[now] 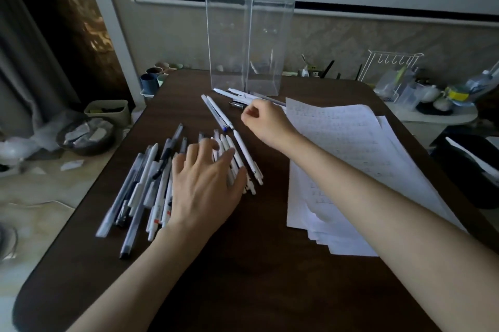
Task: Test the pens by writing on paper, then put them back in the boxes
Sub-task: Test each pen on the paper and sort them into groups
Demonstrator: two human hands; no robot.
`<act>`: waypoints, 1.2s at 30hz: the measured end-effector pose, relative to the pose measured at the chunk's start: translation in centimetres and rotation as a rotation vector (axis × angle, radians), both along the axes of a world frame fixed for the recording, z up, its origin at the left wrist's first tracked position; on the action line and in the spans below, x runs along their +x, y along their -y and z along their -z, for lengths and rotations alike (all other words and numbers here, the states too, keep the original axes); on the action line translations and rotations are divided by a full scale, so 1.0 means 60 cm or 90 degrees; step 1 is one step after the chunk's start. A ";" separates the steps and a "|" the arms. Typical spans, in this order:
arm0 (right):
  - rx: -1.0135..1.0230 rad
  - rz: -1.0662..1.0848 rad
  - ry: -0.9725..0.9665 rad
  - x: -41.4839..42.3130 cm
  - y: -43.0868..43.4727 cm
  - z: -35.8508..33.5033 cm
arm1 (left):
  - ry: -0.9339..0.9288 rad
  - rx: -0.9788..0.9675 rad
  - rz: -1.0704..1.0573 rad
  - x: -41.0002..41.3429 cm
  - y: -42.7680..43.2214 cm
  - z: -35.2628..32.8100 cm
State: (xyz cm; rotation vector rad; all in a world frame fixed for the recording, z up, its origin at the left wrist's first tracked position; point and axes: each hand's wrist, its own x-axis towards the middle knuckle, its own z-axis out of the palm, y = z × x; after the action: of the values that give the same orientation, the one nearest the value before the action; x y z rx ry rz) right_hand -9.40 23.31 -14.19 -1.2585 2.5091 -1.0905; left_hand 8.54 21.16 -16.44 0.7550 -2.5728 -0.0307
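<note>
Resting flat on a heap of pens (151, 186), the left hand (208, 186) is spreading its fingers (201, 150) apart, the tips pressing on a row of white pens (244, 159) at the heap's right edge. The heap is lying on the left half of a dark brown table (243, 272) with a wood grain and rounded corners. It is mixing matte white barrels with clear and grey ones, all long and thin, some with dark caps. A few barrels are showing small red marks, too small to read.

The right hand (266, 122) is hovering further back, its fingers (249, 113) curling in toward the thumb; whether they are pinching anything I cannot tell. A pair of white pens (216, 111) is lying slantwise just left of it, and more loose pens (237, 93) are lying beyond it, at the foot of two clear boxes (228, 42). These are tall, square-sided and see-through, standing upright side by side at the table's far edge.

A fanned stack of paper (345, 148) is covering the right side, thin white sheets showing faint rows of marks I cannot read.
</note>
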 end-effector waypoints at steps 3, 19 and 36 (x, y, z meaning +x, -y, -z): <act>0.053 0.033 -0.024 -0.012 0.064 0.009 | 0.110 0.099 0.016 -0.004 0.010 0.009; -0.255 0.151 0.134 -0.028 -0.045 -0.008 | 0.120 0.138 0.020 0.000 0.006 0.001; -0.327 0.020 -0.052 -0.014 -0.327 0.015 | 0.053 0.094 0.391 -0.090 -0.103 -0.017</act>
State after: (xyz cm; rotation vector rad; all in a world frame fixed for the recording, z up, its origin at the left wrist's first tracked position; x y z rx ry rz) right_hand -10.24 42.92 -15.10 -1.3974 2.3902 -1.8068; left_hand 3.14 27.35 -15.44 -0.0129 -2.8026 -0.3903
